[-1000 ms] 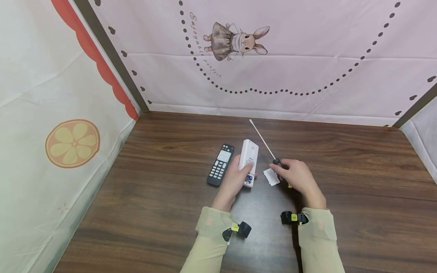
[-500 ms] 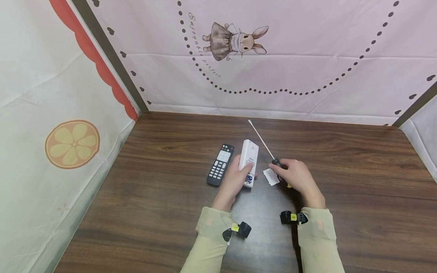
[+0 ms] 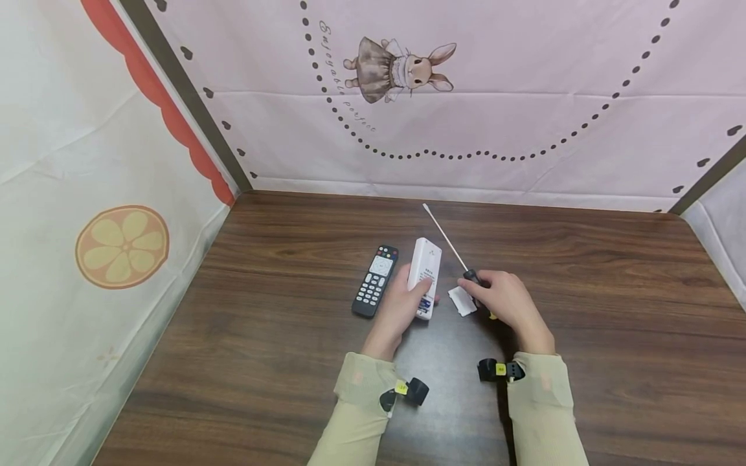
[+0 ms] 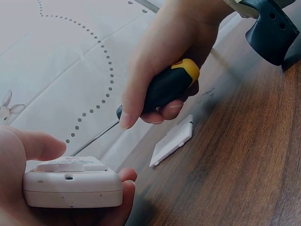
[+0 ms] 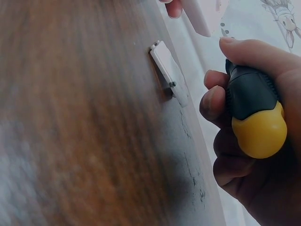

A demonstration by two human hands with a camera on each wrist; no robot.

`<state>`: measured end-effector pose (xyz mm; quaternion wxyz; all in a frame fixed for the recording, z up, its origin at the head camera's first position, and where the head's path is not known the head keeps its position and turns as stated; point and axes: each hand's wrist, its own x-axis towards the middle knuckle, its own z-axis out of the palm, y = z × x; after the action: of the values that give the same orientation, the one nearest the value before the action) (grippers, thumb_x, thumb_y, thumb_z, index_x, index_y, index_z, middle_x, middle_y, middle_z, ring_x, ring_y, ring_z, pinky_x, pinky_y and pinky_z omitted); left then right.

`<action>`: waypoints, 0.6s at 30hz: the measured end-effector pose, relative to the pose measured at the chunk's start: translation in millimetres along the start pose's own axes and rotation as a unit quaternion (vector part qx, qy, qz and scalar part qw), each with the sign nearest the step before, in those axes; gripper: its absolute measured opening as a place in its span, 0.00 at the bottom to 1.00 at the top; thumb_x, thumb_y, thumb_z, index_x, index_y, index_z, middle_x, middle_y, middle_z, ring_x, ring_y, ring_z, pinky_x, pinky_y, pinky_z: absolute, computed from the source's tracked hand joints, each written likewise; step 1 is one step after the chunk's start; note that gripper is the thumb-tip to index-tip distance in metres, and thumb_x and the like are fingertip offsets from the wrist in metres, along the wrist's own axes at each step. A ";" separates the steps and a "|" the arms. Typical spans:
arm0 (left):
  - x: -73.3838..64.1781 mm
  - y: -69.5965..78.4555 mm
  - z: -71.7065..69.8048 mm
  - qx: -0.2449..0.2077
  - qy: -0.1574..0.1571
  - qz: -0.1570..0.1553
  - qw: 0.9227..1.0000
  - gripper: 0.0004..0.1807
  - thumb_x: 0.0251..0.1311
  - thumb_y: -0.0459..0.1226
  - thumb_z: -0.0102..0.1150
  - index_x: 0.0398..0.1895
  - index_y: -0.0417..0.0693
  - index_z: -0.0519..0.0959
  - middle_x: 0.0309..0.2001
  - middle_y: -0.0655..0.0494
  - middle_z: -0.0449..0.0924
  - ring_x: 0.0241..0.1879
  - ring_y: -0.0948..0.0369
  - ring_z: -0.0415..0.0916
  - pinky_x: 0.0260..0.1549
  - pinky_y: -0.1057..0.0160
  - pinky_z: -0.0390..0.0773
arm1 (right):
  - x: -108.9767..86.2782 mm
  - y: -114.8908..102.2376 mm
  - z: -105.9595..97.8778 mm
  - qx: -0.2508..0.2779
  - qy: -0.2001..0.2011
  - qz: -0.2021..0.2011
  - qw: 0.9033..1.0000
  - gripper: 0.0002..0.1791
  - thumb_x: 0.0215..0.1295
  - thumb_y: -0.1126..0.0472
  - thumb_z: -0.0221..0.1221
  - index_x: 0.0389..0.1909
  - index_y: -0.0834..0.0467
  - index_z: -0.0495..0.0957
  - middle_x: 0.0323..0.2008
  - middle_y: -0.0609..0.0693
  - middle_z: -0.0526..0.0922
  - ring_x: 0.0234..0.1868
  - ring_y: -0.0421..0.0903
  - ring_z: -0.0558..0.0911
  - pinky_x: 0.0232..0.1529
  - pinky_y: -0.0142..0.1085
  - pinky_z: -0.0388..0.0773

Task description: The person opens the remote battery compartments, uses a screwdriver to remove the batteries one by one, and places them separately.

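My left hand [image 3: 396, 310] grips a white remote control [image 3: 426, 265], its printed back turned up and the thumb lying over it. At its near end the battery bay shows uncovered, with something blue inside. My right hand [image 3: 509, 301] holds a screwdriver [image 4: 164, 89] by its black and yellow handle, fingers curled round it. The long thin shaft [image 3: 445, 238] points away toward the back of the table. Between the hands a small white battery cover [image 3: 462, 301] lies on the wood, close beside the right thumb.
A black remote control [image 3: 375, 281] with white buttons lies left of the left hand. The dark wooden table [image 3: 262, 362] meets a pink printed cloth wall [image 3: 495, 129] at the back and a white one [image 3: 116, 162] at the left.
Both hands keep the same hold and nearly the same place. Only a very slight shift of the whole head view shows.
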<state>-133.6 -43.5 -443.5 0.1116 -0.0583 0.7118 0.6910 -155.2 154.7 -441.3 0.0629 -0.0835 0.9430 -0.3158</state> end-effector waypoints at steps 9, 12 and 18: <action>-0.9 0.4 0.6 0.001 0.001 0.000 1.000 0.22 0.62 0.40 0.48 0.59 0.51 0.61 0.42 0.50 0.75 0.35 0.53 0.79 0.26 0.64 0.75 | -0.5 -0.4 0.4 0.002 -0.002 0.000 1.000 0.27 0.56 0.34 0.49 0.15 0.54 0.68 0.13 0.47 0.67 0.16 0.44 0.68 0.17 0.35 0.65; -0.9 0.5 0.5 -0.003 0.002 0.002 1.000 0.23 0.62 0.40 0.48 0.60 0.50 0.61 0.43 0.50 0.75 0.35 0.53 0.79 0.26 0.64 0.76 | -0.1 -0.3 0.5 0.002 -0.002 0.001 1.000 0.27 0.56 0.33 0.49 0.16 0.54 0.68 0.14 0.47 0.67 0.17 0.44 0.68 0.17 0.35 0.65; -0.6 0.2 0.2 -0.011 0.006 0.005 1.000 0.23 0.62 0.39 0.48 0.60 0.49 0.60 0.44 0.50 0.74 0.34 0.54 0.79 0.28 0.63 0.76 | 0.5 0.4 0.4 -0.004 0.000 -0.001 1.000 0.28 0.56 0.33 0.48 0.16 0.53 0.68 0.14 0.47 0.67 0.17 0.44 0.68 0.17 0.35 0.64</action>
<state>-133.1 -43.3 -443.2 0.1033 -0.0596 0.7050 0.6991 -155.7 154.7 -441.9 0.0627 -0.0846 0.9442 -0.3120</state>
